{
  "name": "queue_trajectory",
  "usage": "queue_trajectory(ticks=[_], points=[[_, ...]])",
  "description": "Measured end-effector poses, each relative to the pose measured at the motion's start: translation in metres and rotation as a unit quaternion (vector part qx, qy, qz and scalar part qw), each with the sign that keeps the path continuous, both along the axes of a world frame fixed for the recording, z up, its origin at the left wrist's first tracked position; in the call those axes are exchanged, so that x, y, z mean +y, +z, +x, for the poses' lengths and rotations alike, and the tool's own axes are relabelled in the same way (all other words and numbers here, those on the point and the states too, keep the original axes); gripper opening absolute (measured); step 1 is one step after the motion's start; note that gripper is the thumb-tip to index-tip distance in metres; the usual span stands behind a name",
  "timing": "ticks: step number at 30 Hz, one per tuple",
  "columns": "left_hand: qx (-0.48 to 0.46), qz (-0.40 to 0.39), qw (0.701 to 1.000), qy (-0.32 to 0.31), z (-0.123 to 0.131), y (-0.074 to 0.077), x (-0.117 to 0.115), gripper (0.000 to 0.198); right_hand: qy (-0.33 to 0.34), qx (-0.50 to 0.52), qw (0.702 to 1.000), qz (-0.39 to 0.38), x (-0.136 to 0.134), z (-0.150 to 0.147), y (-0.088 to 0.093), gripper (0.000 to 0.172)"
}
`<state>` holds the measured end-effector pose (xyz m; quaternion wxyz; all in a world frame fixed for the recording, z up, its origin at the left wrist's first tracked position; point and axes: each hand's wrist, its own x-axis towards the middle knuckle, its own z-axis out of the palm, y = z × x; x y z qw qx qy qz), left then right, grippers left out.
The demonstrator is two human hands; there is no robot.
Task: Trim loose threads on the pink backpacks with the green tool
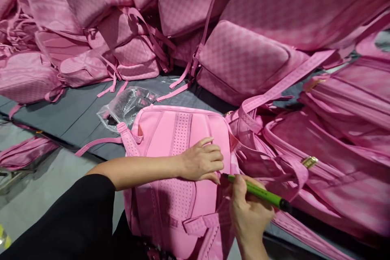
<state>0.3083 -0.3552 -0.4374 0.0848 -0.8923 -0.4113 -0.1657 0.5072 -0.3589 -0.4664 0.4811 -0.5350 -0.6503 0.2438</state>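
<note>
A pink backpack (pixel 198 126) lies in front of me with its padded back panel facing up and its straps at the sides. My left hand (pixel 202 160) rests on the panel's right half, fingers bent and pressed near the right edge; whether they pinch any fabric is hard to tell. Just right of it, my right hand (pixel 251 205) grips a green pen (pixel 258 192) with black ends. The pen points left, its tip at the backpack's right edge close to my left fingertips.
Pink checked backpacks (pixel 243 57) are piled along the back, and more pink bags (pixel 335 150) crowd the right side. A clear plastic bag (pixel 128 103) with dark pieces lies on the grey table surface (pixel 70 109) behind the backpack. Another pink item (pixel 27 152) sits at far left.
</note>
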Motion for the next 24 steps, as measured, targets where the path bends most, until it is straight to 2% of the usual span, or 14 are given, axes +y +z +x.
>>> queue_trajectory(ticks=[8,10,13,14,16,18,20,22,24], points=[[-0.001,0.011,1.0,0.002,0.004,0.006,0.0,0.046,0.019,-0.015,0.998,-0.06,0.005,0.008,-0.006,0.053],[0.015,-0.002,1.0,-0.006,0.002,0.011,0.004,0.05,0.007,-0.039,0.997,-0.069,0.002,0.011,-0.003,0.056],[0.058,-0.038,0.997,-0.026,-0.007,0.027,0.014,0.054,0.038,0.04,0.997,-0.051,-0.014,0.014,-0.005,0.046],[0.078,-0.051,0.995,-0.026,-0.01,0.034,0.018,0.054,0.061,0.053,0.996,-0.023,-0.022,0.014,-0.009,0.044],[0.12,-0.075,0.99,-0.015,-0.015,0.05,0.023,0.05,0.118,0.006,0.991,0.066,-0.038,0.016,-0.021,0.044],[0.15,-0.093,0.984,-0.003,-0.016,0.07,0.022,0.043,0.167,-0.092,0.968,0.165,-0.049,0.018,-0.032,0.048],[0.159,-0.096,0.983,0.002,-0.013,0.095,0.013,0.035,0.178,-0.15,0.943,0.239,-0.053,0.021,-0.031,0.054],[0.143,-0.068,0.987,0.019,-0.007,0.126,-0.007,0.034,0.158,-0.161,0.926,0.303,-0.053,0.026,-0.011,0.06],[0.115,-0.02,0.992,0.052,-0.001,0.163,-0.035,0.036,0.147,-0.166,0.902,0.37,-0.053,0.031,0.03,0.063]])
